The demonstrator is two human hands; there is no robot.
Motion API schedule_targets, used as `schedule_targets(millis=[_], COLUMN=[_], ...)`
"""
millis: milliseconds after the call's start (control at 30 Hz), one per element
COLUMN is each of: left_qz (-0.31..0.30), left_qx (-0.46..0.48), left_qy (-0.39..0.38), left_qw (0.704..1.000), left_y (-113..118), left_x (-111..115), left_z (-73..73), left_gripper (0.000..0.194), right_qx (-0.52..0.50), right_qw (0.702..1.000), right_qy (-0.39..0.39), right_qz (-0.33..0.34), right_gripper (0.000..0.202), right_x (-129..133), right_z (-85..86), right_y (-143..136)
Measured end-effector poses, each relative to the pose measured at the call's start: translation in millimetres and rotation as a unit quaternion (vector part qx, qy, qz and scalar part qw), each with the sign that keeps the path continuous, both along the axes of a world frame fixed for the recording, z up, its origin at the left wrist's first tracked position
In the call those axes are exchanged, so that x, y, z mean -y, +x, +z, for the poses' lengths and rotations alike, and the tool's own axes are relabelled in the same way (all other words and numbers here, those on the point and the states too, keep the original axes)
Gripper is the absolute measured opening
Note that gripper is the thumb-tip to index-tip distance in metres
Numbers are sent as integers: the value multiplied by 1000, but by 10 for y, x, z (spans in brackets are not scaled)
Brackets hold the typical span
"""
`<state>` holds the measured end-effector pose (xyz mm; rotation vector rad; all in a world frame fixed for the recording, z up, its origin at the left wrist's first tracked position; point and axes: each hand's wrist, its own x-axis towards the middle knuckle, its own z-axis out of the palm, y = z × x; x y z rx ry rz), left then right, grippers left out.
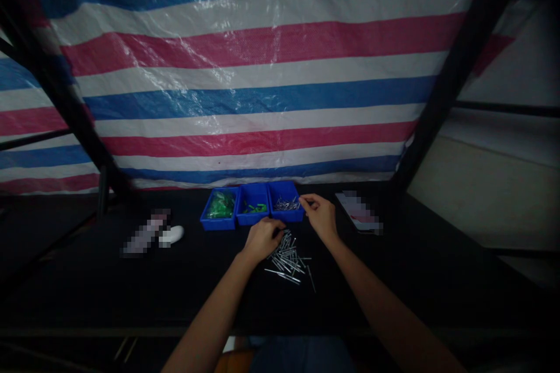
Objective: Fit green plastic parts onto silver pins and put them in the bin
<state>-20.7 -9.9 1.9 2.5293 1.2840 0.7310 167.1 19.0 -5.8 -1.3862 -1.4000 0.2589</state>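
Observation:
A loose pile of thin silvery metal rods (286, 262) lies on the black table in front of me. My left hand (262, 239) is at the pile's far left end, its fingers curled down and closed; whatever they hold is hidden. My right hand (321, 215) is at the right edge of the right blue bin (286, 217), thumb and forefinger pinched together. Anything in that pinch is too small to make out. Small silvery metal pieces (286, 204) lie in this bin. The middle blue bin (251, 219) holds small green pieces (255, 208).
The left blue bin (219, 224) contains a clear bag of green pieces (221, 205). A white rounded object (175, 234) lies at left beside a blurred item (146, 236). A flat, partly blurred device (356, 211) lies at right. Behind hangs a striped sheet (262, 93) between dark posts.

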Motion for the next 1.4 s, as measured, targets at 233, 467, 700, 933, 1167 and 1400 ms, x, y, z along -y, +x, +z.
schedule_targets(millis=[233,467,700,933,1167,1400], left_qz=[-11,-18,-32,-41,-39,1], left_qx=[8,33,76,156,183,241], left_qy=[-2,-5,-6,6,24,45], left_qw=[1000,999,997,987,982,970], left_y=[6,21,29,46,60,49], left_x=[-9,4,-38,-8,45,39], left_z=[-6,8,-42,-8,65,103], left_gripper=[15,15,18,28,27,28], right_qx=[22,8,-1,-26,-26,-3], right_qw=[1000,1000,998,996,993,990], right_qy=[-13,7,31,37,38,35], right_qz=[11,28,47,75,106,139], right_gripper=[29,27,24,27,24,20], right_x=[-39,-36,-3,47,80,142], right_z=[-59,-43,-5,49,67,81], right_y=[6,-18,-39,-78,-128,-201])
